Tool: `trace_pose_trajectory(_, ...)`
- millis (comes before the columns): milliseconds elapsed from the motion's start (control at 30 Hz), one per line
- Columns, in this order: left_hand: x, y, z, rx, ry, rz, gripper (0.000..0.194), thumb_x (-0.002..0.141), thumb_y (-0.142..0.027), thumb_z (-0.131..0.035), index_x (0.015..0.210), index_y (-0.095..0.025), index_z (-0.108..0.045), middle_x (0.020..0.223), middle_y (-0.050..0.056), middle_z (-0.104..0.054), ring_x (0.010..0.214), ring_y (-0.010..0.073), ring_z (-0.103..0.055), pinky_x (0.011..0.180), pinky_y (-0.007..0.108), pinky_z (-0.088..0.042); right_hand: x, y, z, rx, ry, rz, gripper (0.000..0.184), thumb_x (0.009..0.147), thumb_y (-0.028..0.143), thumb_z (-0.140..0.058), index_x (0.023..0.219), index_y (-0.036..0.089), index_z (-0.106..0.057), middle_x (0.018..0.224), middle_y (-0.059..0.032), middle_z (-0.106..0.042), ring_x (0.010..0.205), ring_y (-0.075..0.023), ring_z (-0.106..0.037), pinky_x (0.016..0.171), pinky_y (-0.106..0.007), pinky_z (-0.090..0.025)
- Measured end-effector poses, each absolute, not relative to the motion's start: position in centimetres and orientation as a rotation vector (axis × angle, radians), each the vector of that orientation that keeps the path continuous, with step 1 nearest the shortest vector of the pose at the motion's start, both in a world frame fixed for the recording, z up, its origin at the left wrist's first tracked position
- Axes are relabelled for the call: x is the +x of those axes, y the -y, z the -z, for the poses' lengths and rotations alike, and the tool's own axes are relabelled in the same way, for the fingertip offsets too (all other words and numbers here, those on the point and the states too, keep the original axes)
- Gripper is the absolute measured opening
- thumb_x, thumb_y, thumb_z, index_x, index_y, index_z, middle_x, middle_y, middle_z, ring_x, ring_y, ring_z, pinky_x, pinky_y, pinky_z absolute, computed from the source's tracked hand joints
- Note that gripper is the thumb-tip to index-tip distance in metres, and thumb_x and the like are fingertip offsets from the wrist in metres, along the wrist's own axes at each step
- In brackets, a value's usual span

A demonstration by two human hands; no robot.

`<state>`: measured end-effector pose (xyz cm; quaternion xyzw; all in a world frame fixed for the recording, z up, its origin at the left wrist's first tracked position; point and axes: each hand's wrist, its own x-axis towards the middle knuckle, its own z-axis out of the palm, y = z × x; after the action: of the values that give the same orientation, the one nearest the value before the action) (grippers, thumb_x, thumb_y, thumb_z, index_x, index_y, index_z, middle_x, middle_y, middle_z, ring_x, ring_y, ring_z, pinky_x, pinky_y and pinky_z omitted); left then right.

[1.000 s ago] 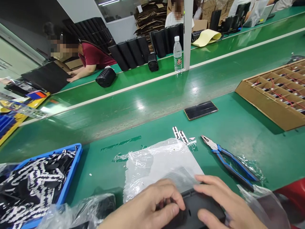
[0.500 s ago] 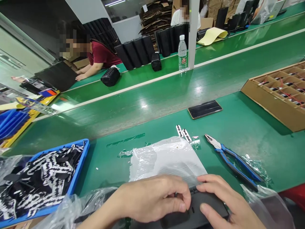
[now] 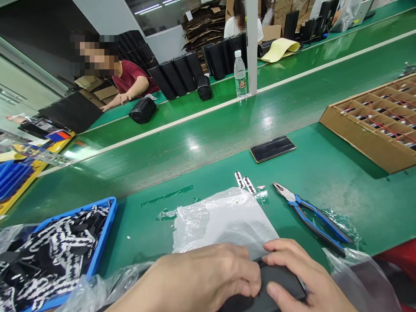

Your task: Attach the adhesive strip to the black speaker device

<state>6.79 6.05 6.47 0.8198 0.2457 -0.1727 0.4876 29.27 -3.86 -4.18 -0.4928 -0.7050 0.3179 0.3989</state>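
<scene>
Both of my hands rest on a flat black plastic part [image 3: 281,279] at the near edge of the green bench. My left hand [image 3: 204,279] covers its left half with curled fingers. My right hand [image 3: 300,277] grips its right side, thumb on top. The part lies partly on a sheet of clear plastic film [image 3: 221,221]. Most of the part is hidden under my hands.
Blue-handled pliers [image 3: 312,214] lie to the right, a phone [image 3: 272,148] beyond. A blue tray [image 3: 100,242] of black-and-white strips sits left, a divided cardboard box [image 3: 357,138] right. A conveyor belt [image 3: 195,138] runs across. A water bottle [image 3: 239,74] and a seated person [image 3: 126,80] are beyond it.
My left hand has slid further right over the black part, covering more of it. My right hand stays on the part. The view shifted slightly.
</scene>
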Motion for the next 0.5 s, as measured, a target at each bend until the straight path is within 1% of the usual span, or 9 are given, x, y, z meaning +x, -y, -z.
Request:
trace_pose_trajectory(133, 7.3, -5.8, -6.8, 2.111, -0.628, 0.498, 0.016, 0.102, -0.011, -0.059, 0.095, -0.025, -0.059, 0.093, -0.005, -0.058, 0.093, 0.0111, -0.066, 0.073, 0.016, -0.045, 29.2, 4.0, 4.3, -1.251, 1.785, -0.826, 0.021, 0.084, 0.022, -0.077, 0.104, 0.028, -0.076, 0.114, -0.0039, -0.077, 0.108, -0.0164, -0.076, 0.094, -0.015, -0.060)
trace_pose_trajectory(300, 7.6, -5.6, -6.9, 2.135, -0.626, 0.563, 0.023, 0.098, -0.006, -0.061, 0.087, -0.024, -0.054, 0.089, -0.006, -0.054, 0.092, 0.0122, -0.066, 0.070, 0.019, -0.044, 29.2, 4.2, 4.6, -1.255, 1.795, -0.854, 0.024, 0.084, 0.022, -0.077, 0.107, 0.028, -0.076, 0.117, -0.0043, -0.076, 0.110, -0.0171, -0.075, 0.095, -0.017, -0.060)
trace_pose_trajectory(400, 7.4, -5.5, -6.9, 2.106, -0.630, 0.495, 0.022, 0.100, -0.008, -0.061, 0.086, -0.024, -0.056, 0.088, -0.005, -0.058, 0.092, 0.0127, -0.067, 0.073, 0.019, -0.047, 29.1, 4.3, 4.7, -1.263, 1.791, -0.856, 0.022, 0.083, 0.022, -0.076, 0.104, 0.027, -0.076, 0.115, -0.0053, -0.076, 0.108, -0.0182, -0.075, 0.093, -0.019, -0.061)
trace_pose_trajectory(467, 7.1, -5.1, -7.1, 2.057, -0.682, 0.445, 0.016, 0.103, -0.014, -0.059, 0.092, -0.025, -0.059, 0.095, -0.004, -0.065, 0.099, 0.0146, -0.069, 0.081, 0.019, -0.049, 29.1, 4.2, 4.7, -1.264, 1.784, -0.849, 0.020, 0.083, 0.021, -0.075, 0.102, 0.026, -0.076, 0.113, -0.0055, -0.076, 0.108, -0.0187, -0.075, 0.093, -0.019, -0.061)
trace_pose_trajectory(500, 7.0, -4.9, -7.2, 2.022, -0.758, 0.435, 0.012, 0.103, -0.016, -0.060, 0.097, -0.027, -0.060, 0.099, -0.003, -0.067, 0.100, 0.0159, -0.070, 0.082, 0.021, -0.050, 29.0, 4.2, 4.6, -1.261, 1.781, -0.845, 0.019, 0.083, 0.021, -0.074, 0.101, 0.026, -0.076, 0.113, -0.0054, -0.076, 0.108, -0.0189, -0.075, 0.093, -0.019, -0.061)
